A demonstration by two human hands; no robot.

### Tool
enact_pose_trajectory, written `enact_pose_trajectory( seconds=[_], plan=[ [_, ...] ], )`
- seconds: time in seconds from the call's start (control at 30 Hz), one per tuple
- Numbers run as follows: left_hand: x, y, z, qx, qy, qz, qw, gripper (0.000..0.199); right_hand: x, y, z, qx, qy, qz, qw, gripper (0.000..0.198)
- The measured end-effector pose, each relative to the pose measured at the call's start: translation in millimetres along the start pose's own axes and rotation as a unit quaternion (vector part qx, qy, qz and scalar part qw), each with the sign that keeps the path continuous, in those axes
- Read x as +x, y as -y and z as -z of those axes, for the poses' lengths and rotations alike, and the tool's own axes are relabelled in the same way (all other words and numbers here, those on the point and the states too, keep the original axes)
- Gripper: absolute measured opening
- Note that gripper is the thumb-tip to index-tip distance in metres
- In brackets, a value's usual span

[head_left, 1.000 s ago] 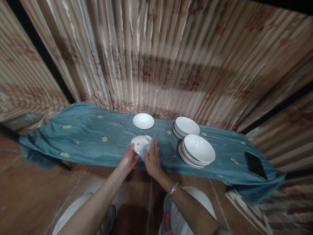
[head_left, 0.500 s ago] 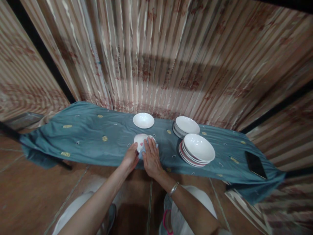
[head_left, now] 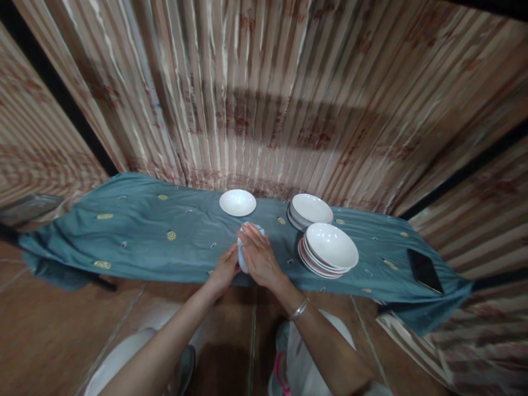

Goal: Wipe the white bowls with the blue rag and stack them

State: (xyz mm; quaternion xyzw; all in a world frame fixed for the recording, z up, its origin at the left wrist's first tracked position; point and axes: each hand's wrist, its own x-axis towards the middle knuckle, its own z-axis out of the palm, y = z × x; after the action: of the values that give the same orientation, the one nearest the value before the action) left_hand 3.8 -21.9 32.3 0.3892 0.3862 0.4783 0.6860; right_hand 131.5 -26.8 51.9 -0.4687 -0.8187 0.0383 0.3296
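Note:
My left hand [head_left: 225, 273] grips the lower left side of a small white bowl over the near part of the table. The bowl is tilted nearly edge-on and mostly hidden by my hands. A light blue cloth [head_left: 242, 260] lies against it, pressed by my right hand [head_left: 259, 257], whose fingers lie together over the cloth and bowl. Just beyond my hands a white bowl [head_left: 238, 203] rests on its own. To the right stand a front stack of white bowls [head_left: 332, 246], some with red rims, and a back stack of white dishes [head_left: 312, 209].
A teal cloth with yellow motifs [head_left: 144, 236] covers the long, narrow table. A black phone [head_left: 424, 270] lies near its right end. Behind the table hangs a pleated, patterned curtain [head_left: 256, 110]. Dark posts [head_left: 61, 93] stand at the sides, and the floor [head_left: 231, 352] is tiled.
The small bowl has turned from showing its red-marked white surface to nearly edge-on. My right hand has shifted over it with the cloth. The whole view has moved slightly.

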Motion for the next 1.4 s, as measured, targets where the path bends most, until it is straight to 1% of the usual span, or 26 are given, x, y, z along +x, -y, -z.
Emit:
enact_pose_trajectory(
  seconds=[0.17,0.3,0.47,0.57,0.67,0.77,0.83,0.93,1.0,1.03,1.1,1.23,1.4],
  plan=[
    [-2,1,-2,0.075,0.045,-0.009,0.996,0.056,6,-10,9,0.022,-0.019,0.0,1.0,0.04],
    [-4,-2,-4,0.107,0.07,-0.014,0.992,0.055,12,-20,12,0.056,-0.03,-0.023,0.998,0.038],
    [-2,1,-3,0.1,0.061,-0.014,0.993,0.04,20,-33,14,0.123,-0.039,-0.069,0.989,0.039],
    [-2,3,-1,0.063,0.052,0.006,0.997,0.03,23,-42,13,0.176,-0.052,-0.122,0.975,0.038],
    [-3,3,0,0.025,0.051,0.025,0.998,0.026,25,-53,9,0.242,-0.05,-0.192,0.95,0.038],
    [-4,2,0,0.035,0.054,0.021,0.998,0.025,27,-65,4,0.312,-0.042,-0.257,0.914,0.037],
    [-4,2,-1,0.062,0.06,0.006,0.996,0.026,28,-72,1,0.353,-0.053,-0.28,0.891,0.035],
    [-5,1,-1,0.095,0.066,-0.006,0.993,0.029,25,-81,-4,0.41,-0.075,-0.287,0.862,0.026],
    [-5,0,-1,0.094,0.065,-0.002,0.993,0.032,22,-84,-8,0.461,-0.083,-0.313,0.826,0.021],
    [-5,0,-1,0.088,0.063,0.002,0.994,0.033,20,-86,-11,0.485,-0.083,-0.33,0.806,0.021],
    [-5,-1,0,0.068,0.054,0.012,0.996,0.034,15,-88,-16,0.515,-0.078,-0.368,0.771,0.028],
    [-3,-2,0,0.005,0.018,0.031,0.999,0.035,11,-91,-27,0.532,-0.06,-0.405,0.741,0.039],
    [-1,-7,-1,-0.061,-0.025,0.036,0.997,0.033,13,-91,-36,0.546,-0.054,-0.424,0.72,0.039]
  ],
)
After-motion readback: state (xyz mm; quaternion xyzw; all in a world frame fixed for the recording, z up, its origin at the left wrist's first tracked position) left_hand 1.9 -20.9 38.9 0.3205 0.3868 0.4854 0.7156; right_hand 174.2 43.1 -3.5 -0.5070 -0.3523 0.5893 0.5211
